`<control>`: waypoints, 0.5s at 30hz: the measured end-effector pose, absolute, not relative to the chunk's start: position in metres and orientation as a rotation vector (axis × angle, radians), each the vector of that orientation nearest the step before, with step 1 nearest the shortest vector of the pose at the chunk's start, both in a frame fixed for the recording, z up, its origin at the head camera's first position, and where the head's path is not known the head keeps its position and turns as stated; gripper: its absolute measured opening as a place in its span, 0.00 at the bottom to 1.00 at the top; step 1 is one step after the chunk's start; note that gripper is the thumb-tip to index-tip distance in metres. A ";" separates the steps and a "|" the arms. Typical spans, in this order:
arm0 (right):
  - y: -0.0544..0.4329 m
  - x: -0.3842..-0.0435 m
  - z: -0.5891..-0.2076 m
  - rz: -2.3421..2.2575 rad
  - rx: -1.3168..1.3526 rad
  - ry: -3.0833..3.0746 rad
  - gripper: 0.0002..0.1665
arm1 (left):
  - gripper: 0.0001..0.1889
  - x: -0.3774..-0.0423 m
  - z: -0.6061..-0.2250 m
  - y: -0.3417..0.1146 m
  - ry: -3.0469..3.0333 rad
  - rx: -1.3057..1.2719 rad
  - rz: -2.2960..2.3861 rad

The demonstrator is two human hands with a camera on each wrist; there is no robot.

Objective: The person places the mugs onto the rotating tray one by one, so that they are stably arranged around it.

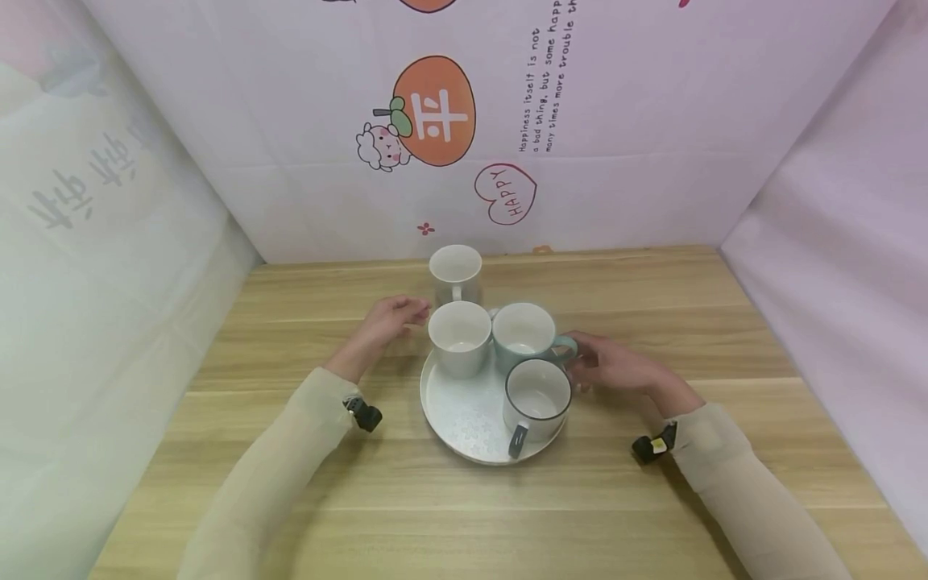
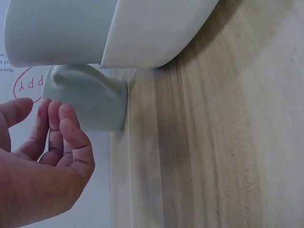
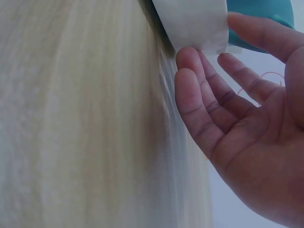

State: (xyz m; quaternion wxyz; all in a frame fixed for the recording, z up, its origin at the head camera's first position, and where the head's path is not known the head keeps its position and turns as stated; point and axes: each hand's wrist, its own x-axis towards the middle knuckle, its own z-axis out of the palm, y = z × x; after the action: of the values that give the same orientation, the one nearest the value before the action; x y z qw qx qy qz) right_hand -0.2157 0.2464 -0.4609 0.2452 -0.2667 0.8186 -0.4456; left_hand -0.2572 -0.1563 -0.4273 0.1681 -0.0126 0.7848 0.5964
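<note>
A round white tray (image 1: 464, 431) carries three mugs: a plain white mug (image 1: 460, 342), a pale blue mug (image 1: 524, 332) and a white mug with a dark rim (image 1: 538, 399). Behind them, on the table, stands another white mug (image 1: 455, 270), its handle facing the front. My left hand (image 1: 391, 318) hovers left of the two white mugs, fingers loosely bent and holding nothing. At the tray's right side is my right hand (image 1: 612, 364), next to the blue mug's handle. In the right wrist view its fingertips (image 3: 189, 88) lie by the tray's wall (image 3: 194, 23); firm contact is unclear.
The wooden table (image 1: 406, 524) ends at a printed white cloth (image 1: 326, 161) at the back. More cloth hangs along the left side (image 1: 109, 322) and right side (image 1: 848, 242). Black wrist cameras (image 1: 364, 413) sit at both cuffs.
</note>
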 end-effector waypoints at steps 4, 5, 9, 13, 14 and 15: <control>0.247 -0.215 -0.461 -1.216 -0.731 2.233 0.23 | 0.22 -0.264 -0.427 -0.153 2.223 -0.045 1.693; 0.247 -0.215 -0.460 -1.215 -0.732 2.233 0.23 | 0.22 -0.266 -0.427 -0.153 2.227 -0.041 1.682; 0.246 -0.214 -0.459 -1.222 -0.730 2.224 0.25 | 0.24 -0.272 -0.428 -0.150 2.231 -0.014 1.642; 0.246 -0.214 -0.459 -1.230 -0.721 2.214 0.25 | 0.24 -0.277 -0.430 -0.147 2.225 0.009 1.646; 0.246 -0.214 -0.459 -1.229 -0.720 2.214 0.25 | 0.24 -0.278 -0.430 -0.146 2.225 0.010 1.647; 0.246 -0.214 -0.459 -1.231 -0.718 2.213 0.25 | 0.24 -0.279 -0.430 -0.146 2.222 0.012 1.650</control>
State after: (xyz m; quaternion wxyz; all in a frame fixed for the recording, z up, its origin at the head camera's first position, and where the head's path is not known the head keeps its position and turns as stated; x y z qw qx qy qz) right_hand -0.2138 0.2462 -0.4594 0.2518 -0.2641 0.8137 -0.4525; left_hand -0.2795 -0.1459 -0.4304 0.1858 0.0042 0.7889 0.5857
